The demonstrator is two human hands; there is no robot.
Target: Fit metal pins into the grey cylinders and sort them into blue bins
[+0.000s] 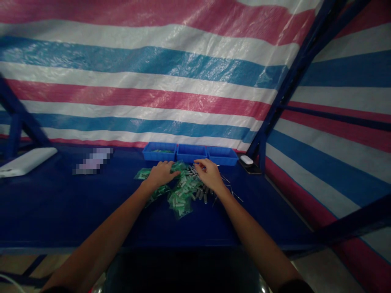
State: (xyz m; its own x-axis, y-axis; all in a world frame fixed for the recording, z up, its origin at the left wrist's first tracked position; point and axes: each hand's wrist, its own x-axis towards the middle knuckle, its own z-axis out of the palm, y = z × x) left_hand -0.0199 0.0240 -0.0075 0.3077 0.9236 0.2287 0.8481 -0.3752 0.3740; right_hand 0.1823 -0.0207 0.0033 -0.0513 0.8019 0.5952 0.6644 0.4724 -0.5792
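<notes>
Two hands are recorded on one mixed heap, toward the far side of the table (76, 211) and just in front of three blue trays (191, 153).

Hazards, as judged: the grey cylinders (200, 192) lie loose among the green packets (180, 200) and could be rolled away or scattered by a careless sweep of either palm. The thin pins (233, 194), strewn to the right of the heap, could be pricked against or flicked toward the table's edge. In the dim light, one kind could be mistaken for another.

Left hand (160, 174): laid palm-down and flat on the left side of the heap, with the fingers extended over the green packets. Nothing is seen to be clasped.

Right hand (210, 174): laid palm-down on the right side, fingers curled, with the tips among the grey cylinders. Whether a piece is pinched cannot be told.

Also noted: a white block (27, 161) at far left and a white case (246, 160) at right, beside the trays.
</notes>
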